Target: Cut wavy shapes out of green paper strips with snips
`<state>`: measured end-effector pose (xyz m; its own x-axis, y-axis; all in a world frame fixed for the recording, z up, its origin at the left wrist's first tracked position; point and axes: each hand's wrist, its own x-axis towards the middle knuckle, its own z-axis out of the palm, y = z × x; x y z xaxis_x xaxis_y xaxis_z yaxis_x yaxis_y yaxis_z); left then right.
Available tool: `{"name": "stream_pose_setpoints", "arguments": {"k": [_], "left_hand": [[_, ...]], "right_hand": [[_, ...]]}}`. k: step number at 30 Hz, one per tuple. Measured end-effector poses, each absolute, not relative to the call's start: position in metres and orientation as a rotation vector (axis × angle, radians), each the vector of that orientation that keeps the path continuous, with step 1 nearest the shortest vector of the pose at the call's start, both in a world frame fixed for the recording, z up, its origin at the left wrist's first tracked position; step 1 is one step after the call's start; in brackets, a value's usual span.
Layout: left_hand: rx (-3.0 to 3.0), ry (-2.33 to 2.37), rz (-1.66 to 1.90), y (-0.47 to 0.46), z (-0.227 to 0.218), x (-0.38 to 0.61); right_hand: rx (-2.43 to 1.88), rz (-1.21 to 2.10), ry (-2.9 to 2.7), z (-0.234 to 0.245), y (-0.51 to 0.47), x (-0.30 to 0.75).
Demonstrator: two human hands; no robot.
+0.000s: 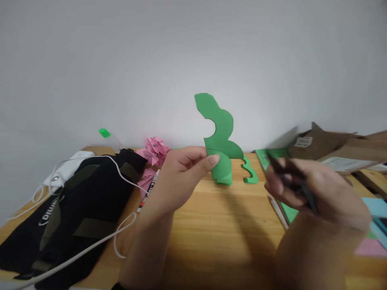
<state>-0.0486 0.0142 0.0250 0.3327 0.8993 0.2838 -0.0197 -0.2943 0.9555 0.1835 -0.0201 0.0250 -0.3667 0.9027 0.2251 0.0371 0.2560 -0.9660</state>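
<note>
Head view: The left hand (pixel 178 177) pinches a green paper cutout (pixel 220 137) between thumb and fingers at its lower edge and holds it upright above the wooden counter (pixel 217 225). The cutout is matte, folded in layers at the base, with a wavy, lobed outline. The right hand (pixel 314 193) is blurred; its fingers are closed around a dark, slender tool (pixel 298 183), whose type cannot be determined. A small green scalloped offcut (pixel 249 172) lies flat on the counter just behind the cutout. A green sheet (pixel 273 161) lies beneath the right hand. At left, a black fabric bag (pixel 72 213) carries a white cable (pixel 90 245). Crumpled pink paper (pixel 155 150) and a marker pen (pixel 148 192) lie near the left wrist. Brown cardboard (pixel 326 145) occupies the far right.
</note>
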Motion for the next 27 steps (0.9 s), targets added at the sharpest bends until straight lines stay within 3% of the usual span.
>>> {"name": "stream_pose_setpoints", "arguments": {"k": [8, 27], "left_hand": [[1.658, 0.761, 0.984, 0.019, 0.017, -0.038], [1.294, 0.602, 0.986, 0.014, 0.011, -0.023]], "right_hand": [[-1.177, 0.613, -1.533, 0.024, -0.02, 0.152], [-1.149, 0.456, -1.63, 0.021, -0.023, 0.148]]}}
